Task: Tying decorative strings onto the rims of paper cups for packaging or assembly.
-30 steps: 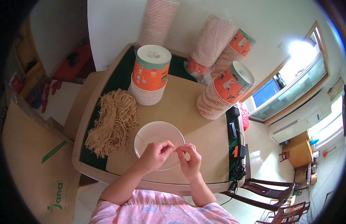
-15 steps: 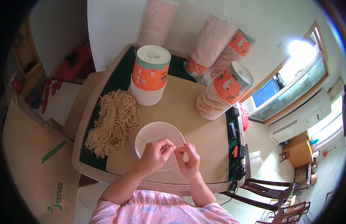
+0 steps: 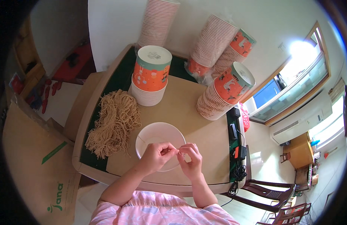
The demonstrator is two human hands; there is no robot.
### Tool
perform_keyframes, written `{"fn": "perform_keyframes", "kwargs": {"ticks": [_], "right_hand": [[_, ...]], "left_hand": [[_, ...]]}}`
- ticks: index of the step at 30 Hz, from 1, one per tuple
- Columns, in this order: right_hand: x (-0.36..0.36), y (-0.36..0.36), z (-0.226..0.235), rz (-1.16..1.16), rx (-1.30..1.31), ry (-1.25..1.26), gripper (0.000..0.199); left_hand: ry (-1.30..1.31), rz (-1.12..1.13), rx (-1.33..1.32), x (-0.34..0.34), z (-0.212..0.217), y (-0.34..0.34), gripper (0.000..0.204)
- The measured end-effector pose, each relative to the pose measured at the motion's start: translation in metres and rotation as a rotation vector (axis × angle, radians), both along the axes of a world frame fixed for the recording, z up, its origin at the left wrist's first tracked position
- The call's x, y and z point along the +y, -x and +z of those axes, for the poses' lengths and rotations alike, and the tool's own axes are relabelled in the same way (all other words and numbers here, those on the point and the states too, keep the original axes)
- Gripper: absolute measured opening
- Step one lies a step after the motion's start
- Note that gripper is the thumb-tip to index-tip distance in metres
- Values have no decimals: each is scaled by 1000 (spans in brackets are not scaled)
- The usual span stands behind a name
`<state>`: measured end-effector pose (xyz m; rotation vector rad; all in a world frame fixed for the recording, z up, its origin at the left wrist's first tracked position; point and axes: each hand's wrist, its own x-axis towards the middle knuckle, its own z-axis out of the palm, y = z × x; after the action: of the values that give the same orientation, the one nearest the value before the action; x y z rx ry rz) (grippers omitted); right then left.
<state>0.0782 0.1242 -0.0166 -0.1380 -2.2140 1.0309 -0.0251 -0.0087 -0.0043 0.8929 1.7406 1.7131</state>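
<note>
A white paper bucket stands mouth up near the front of the table, with a thin tan strand lying against its inner left wall. Over the bucket's right side, my left hand and my right hand meet fingertip to fingertip at the rim. Both are closed in a pinch, on what looks like a thin string; the fingers mostly hide it. To the left of the bucket lies a loose heap of tan string.
Stacks of printed orange and green paper buckets stand behind, one at centre-left and another leaning one to the right. Plastic-wrapped stacks are at the back wall. Power adapters and cords line the right edge. A cardboard box stands left.
Both hands have shifted very slightly, the left fingertips a little to the right and down, still pinched together. The bucket and the heap of string look unmoved.
</note>
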Motion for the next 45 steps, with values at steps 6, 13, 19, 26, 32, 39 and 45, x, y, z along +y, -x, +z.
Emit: {"fn": "perform_keyframes", "kwargs": {"ticks": [6,13,19,26,32,39,45], "right_hand": [[2,1,-1,22,19,-11,18],[5,-1,-8,-17,25,-3,17],[0,-1,-5,-138,48,-38,17],[3,-1,-10,-160,11,-54,16],[7,-5,-16,-177,-20,-41,16],[10,-3,-22,-190,-28,-34,19],[4,1,-4,-34,-48,38,23]], "left_hand": [[-84,-38,-122,-3,5,1,11],[-144,-65,-228,-11,20,4,10],[-200,-16,-212,-12,19,4,10],[-207,6,-223,-17,28,2,12],[-236,-3,-209,-20,31,3,11],[-252,-19,-236,-15,30,1,11],[-179,-105,-223,-6,37,-3,8]]}}
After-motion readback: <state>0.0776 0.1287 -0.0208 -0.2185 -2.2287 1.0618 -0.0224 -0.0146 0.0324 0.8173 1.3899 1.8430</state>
